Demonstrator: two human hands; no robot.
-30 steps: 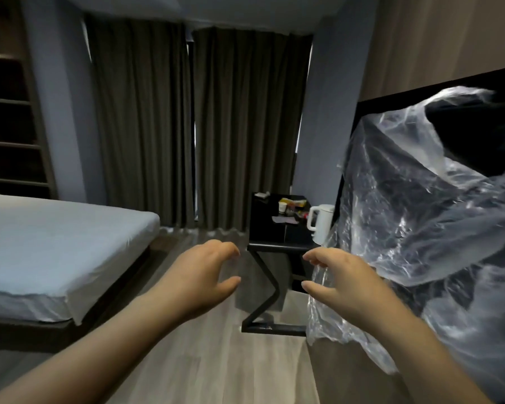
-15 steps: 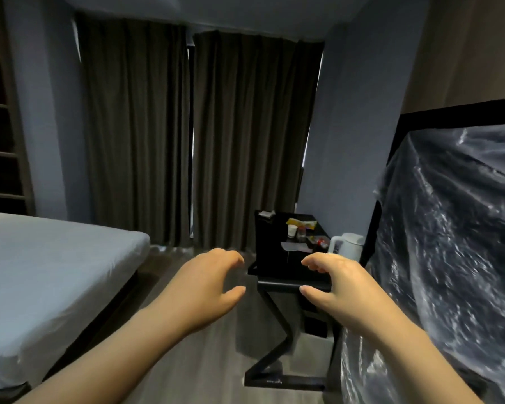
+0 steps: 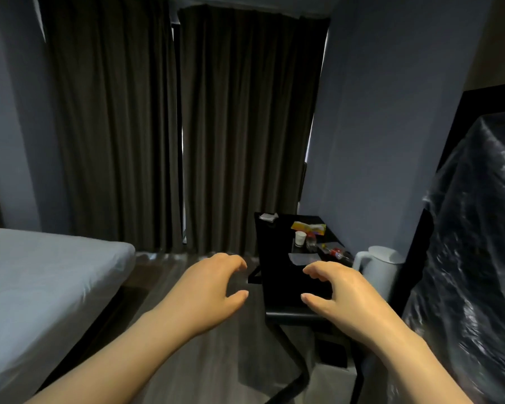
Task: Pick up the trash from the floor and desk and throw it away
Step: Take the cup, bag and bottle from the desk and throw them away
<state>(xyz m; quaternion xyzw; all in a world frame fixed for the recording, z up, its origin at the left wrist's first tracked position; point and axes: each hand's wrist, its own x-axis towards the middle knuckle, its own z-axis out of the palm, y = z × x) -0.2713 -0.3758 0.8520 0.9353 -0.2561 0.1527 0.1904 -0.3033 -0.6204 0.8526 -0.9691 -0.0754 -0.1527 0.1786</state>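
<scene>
My left hand [image 3: 213, 290] and right hand [image 3: 341, 298] hover empty, fingers loosely curled. The paper cup [image 3: 300, 239] and yellow wrapper [image 3: 308, 228] lie on the desk [image 3: 276, 266], beyond my fingertips.

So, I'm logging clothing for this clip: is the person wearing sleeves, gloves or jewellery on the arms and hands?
Nothing worn shows: the left hand and right hand are ungloved, without rings or watch, and the left forearm and right forearm are bare, no sleeve in view.

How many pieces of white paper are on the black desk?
2 on the desk: a crumpled piece at its far left corner, a flat sheet nearer, beyond the right hand, which may hide more.
</scene>
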